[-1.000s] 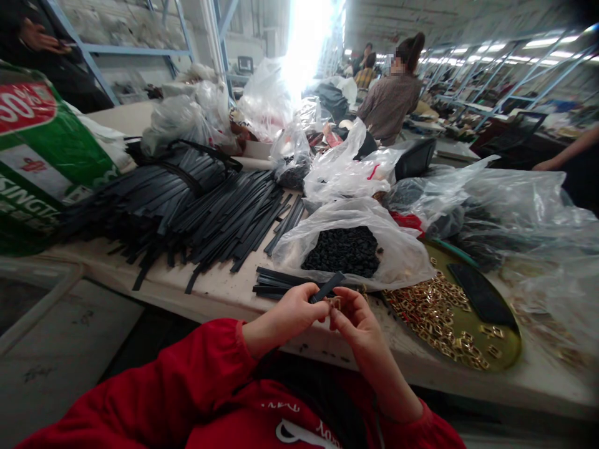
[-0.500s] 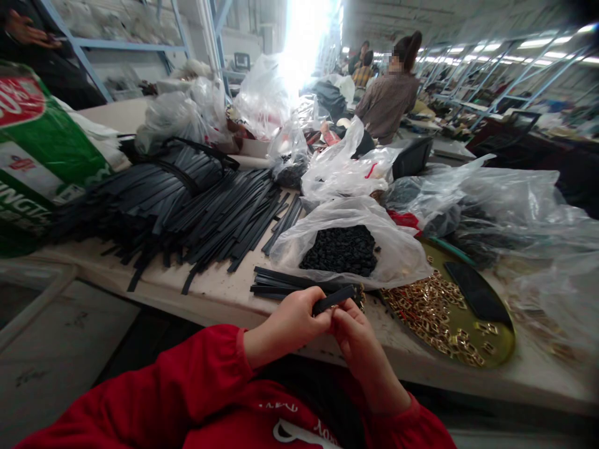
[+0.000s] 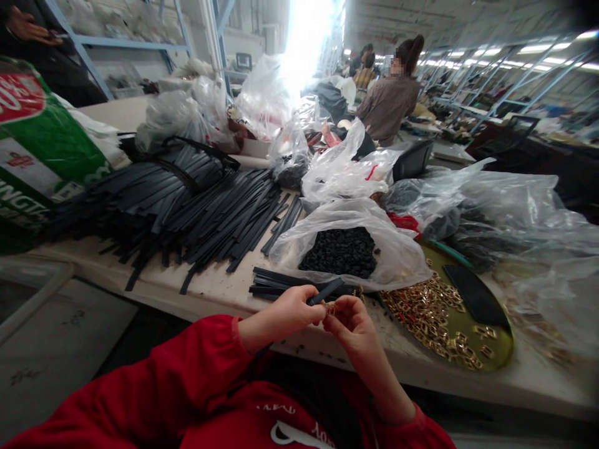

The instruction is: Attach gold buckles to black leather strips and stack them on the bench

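Note:
Close to the table's front edge, my left hand [image 3: 294,310] is closed on a black strap [image 3: 329,289], whose end sticks out past the fingers. My right hand [image 3: 352,321] meets it there, thumb and fingertips pinching a small gold buckle [image 3: 331,308] at the strap. How far the strap passes through the buckle is hidden by the fingers. Just behind my hands lies a short stack of black straps [image 3: 269,282]. Beyond that, an open plastic bag [image 3: 402,265] holds many small black pieces [image 3: 339,251].
To the right, a round gold tray [image 3: 498,340] carries loose gold buckles [image 3: 421,312] and a dark flat slab [image 3: 475,293]. Large black strap bundles [image 3: 224,212] cover the left side, beside a green bag [image 3: 60,143]. Plastic bags [image 3: 346,168] crowd the back. A person [image 3: 390,100] is farther off.
The strap end has shifted slightly left and tilts more steeply. My hands have drawn a little apart at the fingertips, and the gold buckle shows more clearly between them.

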`<state>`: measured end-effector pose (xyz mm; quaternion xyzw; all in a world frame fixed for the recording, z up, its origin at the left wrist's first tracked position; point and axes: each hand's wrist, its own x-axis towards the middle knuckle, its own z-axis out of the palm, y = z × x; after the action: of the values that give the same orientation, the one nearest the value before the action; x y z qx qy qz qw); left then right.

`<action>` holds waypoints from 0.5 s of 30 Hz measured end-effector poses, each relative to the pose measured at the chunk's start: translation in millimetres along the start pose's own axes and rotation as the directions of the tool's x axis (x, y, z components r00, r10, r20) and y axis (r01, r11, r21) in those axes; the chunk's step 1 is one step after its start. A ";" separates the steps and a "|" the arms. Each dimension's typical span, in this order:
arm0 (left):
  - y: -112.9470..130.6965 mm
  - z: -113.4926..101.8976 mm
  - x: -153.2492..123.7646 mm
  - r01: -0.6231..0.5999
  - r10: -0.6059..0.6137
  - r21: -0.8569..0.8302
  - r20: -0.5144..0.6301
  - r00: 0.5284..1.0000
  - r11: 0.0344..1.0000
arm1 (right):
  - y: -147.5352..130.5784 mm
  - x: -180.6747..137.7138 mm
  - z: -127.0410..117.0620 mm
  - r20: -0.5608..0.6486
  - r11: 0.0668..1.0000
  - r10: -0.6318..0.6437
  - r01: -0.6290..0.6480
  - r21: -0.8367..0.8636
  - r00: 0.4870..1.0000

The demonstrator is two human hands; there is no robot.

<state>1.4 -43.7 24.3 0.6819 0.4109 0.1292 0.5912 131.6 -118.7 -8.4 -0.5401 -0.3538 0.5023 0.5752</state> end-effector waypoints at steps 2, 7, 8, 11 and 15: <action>0.9 -0.1 -0.8 0.000 -0.001 0.017 0.030 1.000 1.000 | 0.9 -0.4 0.0 0.030 0.998 -0.046 0.047 -0.040 0.999; 9.5 -12.9 -3.9 -0.129 0.122 0.117 0.069 0.990 0.985 | -1.8 -0.6 -7.0 -0.070 0.995 0.078 -0.074 0.064 0.994; 10.9 -15.8 -4.8 -0.159 0.150 0.139 0.074 0.986 0.977 | -3.0 -0.3 -8.3 -0.110 0.981 0.128 -0.109 0.161 0.986; 10.1 -18.9 -7.7 -0.214 0.203 0.282 0.067 0.977 0.935 | -6.2 -0.2 -8.9 -0.172 0.884 0.248 -0.150 0.442 0.953; 3.3 -9.1 -12.2 -0.247 0.271 0.483 0.021 0.962 0.840 | -4.9 -3.6 -2.6 -0.162 0.804 0.320 -0.177 0.568 0.934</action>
<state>-10.9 -45.8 33.6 0.8532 0.3483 0.1178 0.3700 134.2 -122.4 -3.6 -0.4549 -0.0469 0.5813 0.6730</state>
